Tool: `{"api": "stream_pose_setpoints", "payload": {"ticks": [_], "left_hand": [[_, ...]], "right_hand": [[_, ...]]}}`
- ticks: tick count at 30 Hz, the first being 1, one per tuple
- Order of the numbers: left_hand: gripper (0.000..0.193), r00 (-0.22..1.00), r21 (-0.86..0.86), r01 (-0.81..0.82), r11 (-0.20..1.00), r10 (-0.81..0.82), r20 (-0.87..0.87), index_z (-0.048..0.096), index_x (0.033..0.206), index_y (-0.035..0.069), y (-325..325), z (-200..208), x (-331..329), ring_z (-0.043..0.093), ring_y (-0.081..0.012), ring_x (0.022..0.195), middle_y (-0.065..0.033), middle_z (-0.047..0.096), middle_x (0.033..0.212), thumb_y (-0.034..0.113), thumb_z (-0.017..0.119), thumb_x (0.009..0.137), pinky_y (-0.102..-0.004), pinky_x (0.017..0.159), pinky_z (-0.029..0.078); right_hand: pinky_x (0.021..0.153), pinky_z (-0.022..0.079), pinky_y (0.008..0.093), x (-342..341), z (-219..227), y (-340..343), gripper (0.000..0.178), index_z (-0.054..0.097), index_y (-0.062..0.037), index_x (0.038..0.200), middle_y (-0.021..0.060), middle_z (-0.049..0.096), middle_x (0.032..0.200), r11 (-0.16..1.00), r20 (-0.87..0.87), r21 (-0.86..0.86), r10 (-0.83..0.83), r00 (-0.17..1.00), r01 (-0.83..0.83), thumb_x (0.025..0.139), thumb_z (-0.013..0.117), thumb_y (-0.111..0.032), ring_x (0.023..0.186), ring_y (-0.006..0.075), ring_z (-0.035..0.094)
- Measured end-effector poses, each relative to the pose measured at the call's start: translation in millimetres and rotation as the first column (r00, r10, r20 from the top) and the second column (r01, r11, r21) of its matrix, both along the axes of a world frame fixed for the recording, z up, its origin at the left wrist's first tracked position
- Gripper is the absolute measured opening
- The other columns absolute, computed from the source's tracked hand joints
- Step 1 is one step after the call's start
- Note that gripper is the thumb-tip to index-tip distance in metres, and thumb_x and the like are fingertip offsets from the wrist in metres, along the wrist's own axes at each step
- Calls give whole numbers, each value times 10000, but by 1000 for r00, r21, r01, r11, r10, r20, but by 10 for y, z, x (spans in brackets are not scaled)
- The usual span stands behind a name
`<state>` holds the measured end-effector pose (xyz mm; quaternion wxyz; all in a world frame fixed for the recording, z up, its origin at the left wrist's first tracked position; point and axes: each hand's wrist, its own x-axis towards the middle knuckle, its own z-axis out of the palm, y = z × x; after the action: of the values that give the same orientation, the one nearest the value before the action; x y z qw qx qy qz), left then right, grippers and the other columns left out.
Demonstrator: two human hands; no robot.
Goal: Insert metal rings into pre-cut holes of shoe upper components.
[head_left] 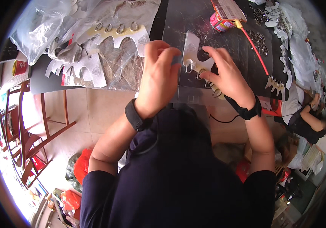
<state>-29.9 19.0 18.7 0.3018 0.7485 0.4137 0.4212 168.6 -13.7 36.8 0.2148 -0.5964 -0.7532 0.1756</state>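
Left hand point(160, 78) hangs beside the white piece point(190, 46), thumb and forefinger bent but parted; I see nothing between them. Right hand point(229, 78) is spread over the piece's lower half, thumb tip at the rings point(188, 68), forefinger tip beyond a prong. Finger and thumb are apart; from my end I cannot tell whether either presses down.

Piece lies slantwise on the clear sheet point(172, 32), between the hands, ringed yellow edge turned toward the wearer. I judge this angle puts the rings within easy reach of both thumbs. Sheet probably shields the table from glue or scratches.

At left, a ringed piece point(130, 40) lies flat, its rings in a row along the yellow edge; a second piece point(90, 72) lies nearer the wearer. Loose rings point(260, 43) sit at right, seemingly kept within reach.

Labels: I note printing on the pink tub point(222, 25) and on the card point(229, 9) over it; wording not logged. A red stick point(255, 51) leans out from its side.
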Motion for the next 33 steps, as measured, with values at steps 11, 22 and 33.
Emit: {"api": "stream_pose_setpoints", "payload": {"ticks": [11, 22, 33], "left_hand": [[155, 981, -58, 142, 988, -148, -128, 610, 880, -23, 235, -313, 273, 580, -300, 834, -147, 522, 983, -17, 639, 728, -342, 727, 495], [104, 985, -121, 144, 982, -154, -76, 621, 803, 7, 271, -304, 256, 584, -285, 812, -124, 525, 948, 6, 662, 708, -344, 707, 494], [83, 989, 5, -21, 1000, 21, -148, 538, 687, -24, 198, -350, 381, 555, -316, 791, -150, 523, 916, -4, 619, 682, -371, 711, 471]], "right_hand": [[658, 493, 354, -141, -173, 145, 279, 564, 16, 1032, 142, 616, 825, 993, -274, -52, -118, 954, 108, 755, 579, 47, 744, 286, 622], [598, 485, 320, -159, -180, 200, 288, 542, 19, 1049, 123, 618, 744, 946, -372, -301, -236, 898, 124, 764, 588, 28, 635, 222, 622], [558, 461, 377, -196, -332, 151, 244, 422, -33, 892, 114, 559, 680, 978, -296, -95, -204, 933, 184, 735, 590, 47, 613, 307, 585]]}}
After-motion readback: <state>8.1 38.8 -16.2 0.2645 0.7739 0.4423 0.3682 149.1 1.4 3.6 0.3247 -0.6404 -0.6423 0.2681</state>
